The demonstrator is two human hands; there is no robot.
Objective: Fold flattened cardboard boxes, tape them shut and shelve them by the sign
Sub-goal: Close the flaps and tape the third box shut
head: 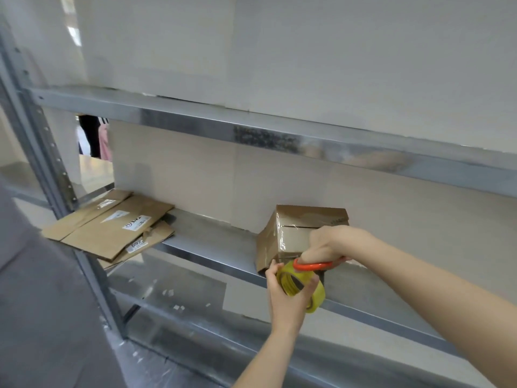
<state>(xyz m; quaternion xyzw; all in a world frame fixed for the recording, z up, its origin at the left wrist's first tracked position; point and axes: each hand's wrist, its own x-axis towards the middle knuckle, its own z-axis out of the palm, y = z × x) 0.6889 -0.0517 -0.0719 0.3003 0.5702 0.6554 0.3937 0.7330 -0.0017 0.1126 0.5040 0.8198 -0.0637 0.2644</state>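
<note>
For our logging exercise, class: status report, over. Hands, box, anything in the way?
Left hand grips yellow tape roll. Right hand grips orange scissors handle at taped box on shelf. Flattened cardboard lies far left, apart; nothing blocking.

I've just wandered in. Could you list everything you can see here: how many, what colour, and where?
rack: one, grey metal, several shelves, fills the view
folded box: one, brown, wrapped in clear tape, on the middle shelf right of centre
flattened boxes: at least two, brown with white labels, stacked at the left of that shelf, overhanging its front edge
tape roll: one, yellowish, just in front of the folded box
scissors: one pair, orange handles, at the folded box's lower front; blades hidden
paper scraps: several, white, on the lower shelf
left hand: one, grips the tape roll
right hand: one, holds the scissors by the handles
</note>
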